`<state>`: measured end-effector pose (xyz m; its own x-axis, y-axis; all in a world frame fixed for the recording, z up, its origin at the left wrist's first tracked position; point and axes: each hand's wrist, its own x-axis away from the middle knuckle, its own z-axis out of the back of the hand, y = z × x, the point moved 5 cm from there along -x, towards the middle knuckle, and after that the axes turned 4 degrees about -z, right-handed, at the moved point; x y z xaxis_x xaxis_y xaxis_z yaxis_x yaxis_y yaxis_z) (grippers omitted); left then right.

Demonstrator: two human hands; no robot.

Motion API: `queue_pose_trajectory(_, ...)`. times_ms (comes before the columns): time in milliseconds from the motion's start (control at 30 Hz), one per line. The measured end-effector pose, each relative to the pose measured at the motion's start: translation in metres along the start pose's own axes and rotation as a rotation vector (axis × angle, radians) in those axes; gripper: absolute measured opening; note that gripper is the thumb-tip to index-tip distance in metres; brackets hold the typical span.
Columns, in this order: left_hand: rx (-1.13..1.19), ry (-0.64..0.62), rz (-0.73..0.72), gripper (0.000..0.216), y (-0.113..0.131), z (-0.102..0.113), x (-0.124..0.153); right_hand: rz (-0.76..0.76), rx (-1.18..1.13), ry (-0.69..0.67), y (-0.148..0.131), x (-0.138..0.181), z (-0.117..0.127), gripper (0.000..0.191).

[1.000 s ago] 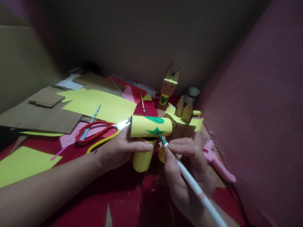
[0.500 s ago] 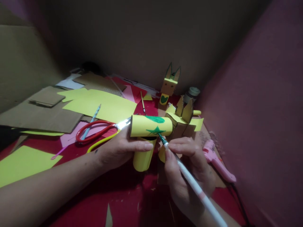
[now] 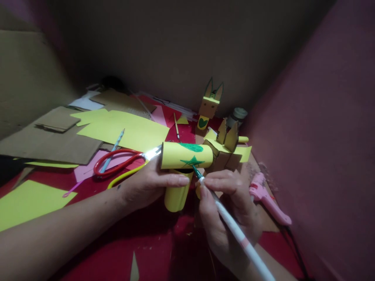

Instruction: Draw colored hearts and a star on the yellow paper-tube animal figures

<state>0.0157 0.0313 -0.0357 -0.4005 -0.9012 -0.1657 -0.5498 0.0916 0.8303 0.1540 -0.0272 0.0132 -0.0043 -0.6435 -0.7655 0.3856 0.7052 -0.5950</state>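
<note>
My left hand (image 3: 149, 185) is closed around a yellow paper-covered tube figure (image 3: 186, 155), thumb lying along its underside. The tube lies sideways on a short yellow leg (image 3: 175, 197) and carries a green oval and a green star (image 3: 191, 161). At its right end is a cardboard head with pointed ears (image 3: 227, 142). My right hand (image 3: 227, 207) pinches a white pen with a green tip (image 3: 231, 226); the tip touches the star's lower edge.
Red-handled scissors (image 3: 117, 163) lie just left of the tube. Yellow sheets (image 3: 123, 128), cardboard pieces (image 3: 49, 142) and a blue pencil (image 3: 113, 150) cover the left of the red surface. A pink glue gun (image 3: 268, 199) lies right. A second cardboard animal (image 3: 209, 105) stands behind.
My right hand and the pen have shifted slightly left, so the tip now sits a little further left under the star. The left hand and tube have stayed put.
</note>
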Motion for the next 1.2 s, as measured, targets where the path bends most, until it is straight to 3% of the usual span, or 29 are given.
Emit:
queue_pose_trajectory(767,0.004,0.006,-0.010,0.057,0.0022,-0.0009,0.0002,-0.017,-0.016,0.029,0.0013,-0.0001,-0.0005,0.024)
queue_pose_trajectory(1200,0.007,0.006,0.011,0.049,0.0011,-0.0026,0.0007,-0.012,-0.036,-0.004,0.0016,0.0023,-0.0017,0.021)
